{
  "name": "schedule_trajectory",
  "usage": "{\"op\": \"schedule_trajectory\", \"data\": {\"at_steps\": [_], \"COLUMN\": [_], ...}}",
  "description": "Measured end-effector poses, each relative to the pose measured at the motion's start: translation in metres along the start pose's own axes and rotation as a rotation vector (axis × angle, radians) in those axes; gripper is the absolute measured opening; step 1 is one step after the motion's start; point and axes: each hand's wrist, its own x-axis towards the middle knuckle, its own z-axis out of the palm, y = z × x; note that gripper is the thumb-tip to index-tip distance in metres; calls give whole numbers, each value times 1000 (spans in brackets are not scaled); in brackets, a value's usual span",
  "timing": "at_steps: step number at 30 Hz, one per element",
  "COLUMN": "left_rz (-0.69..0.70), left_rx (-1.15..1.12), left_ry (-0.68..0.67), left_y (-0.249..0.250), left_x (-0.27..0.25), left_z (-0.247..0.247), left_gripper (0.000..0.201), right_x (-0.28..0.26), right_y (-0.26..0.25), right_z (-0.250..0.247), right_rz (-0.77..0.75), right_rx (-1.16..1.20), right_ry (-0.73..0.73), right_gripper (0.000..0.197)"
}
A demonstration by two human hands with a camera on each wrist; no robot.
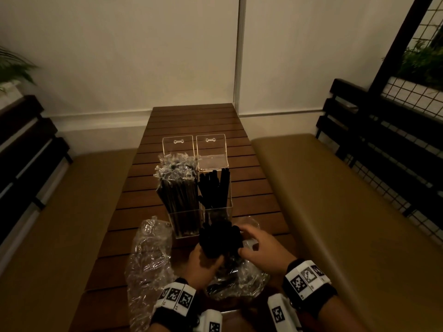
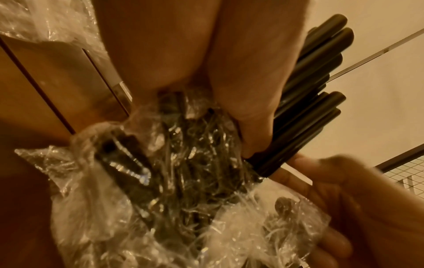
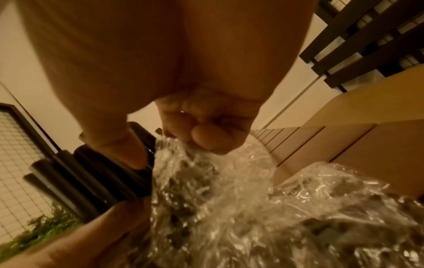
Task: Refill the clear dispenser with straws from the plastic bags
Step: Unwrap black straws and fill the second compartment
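Note:
Two clear dispensers stand mid-table with lids up. The left dispenser point(image 1: 178, 188) is packed with wrapped straws; the right dispenser point(image 1: 217, 188) holds a few bare black straws. Just in front of them my left hand point(image 1: 203, 261) grips a bundle of black straws point(image 1: 220, 240) that sticks out of a crinkled plastic bag point(image 1: 237, 281). In the left wrist view my fingers point(image 2: 243, 101) curl round the straws point(image 2: 316, 90) above the bag point(image 2: 183, 181). My right hand point(image 1: 260, 250) pinches the bag's mouth point(image 3: 206, 150) beside the straws point(image 3: 87, 177).
A second crumpled plastic bag point(image 1: 148, 259) lies on the slatted wooden table point(image 1: 196, 121) at the near left. Padded benches point(image 1: 347, 200) flank the table on both sides. A wall closes the far end.

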Motion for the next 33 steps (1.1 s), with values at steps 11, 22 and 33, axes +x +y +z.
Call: {"op": "schedule_trajectory", "data": {"at_steps": [11, 22, 33], "left_rz": [-53, -4, 22], "left_rx": [33, -27, -27], "left_ry": [20, 71, 63], "left_y": [-9, -5, -4], "left_x": [2, -1, 0], "left_z": [0, 5, 6], "left_gripper": [45, 27, 28], "right_x": [-7, -18, -33], "right_y": [-8, -43, -66], "right_z": [-4, -35, -57], "right_rz": [-98, -79, -170], "right_rx": [-123, 101, 421], "right_ry": [218, 264, 297], "right_gripper": [18, 16, 36]}}
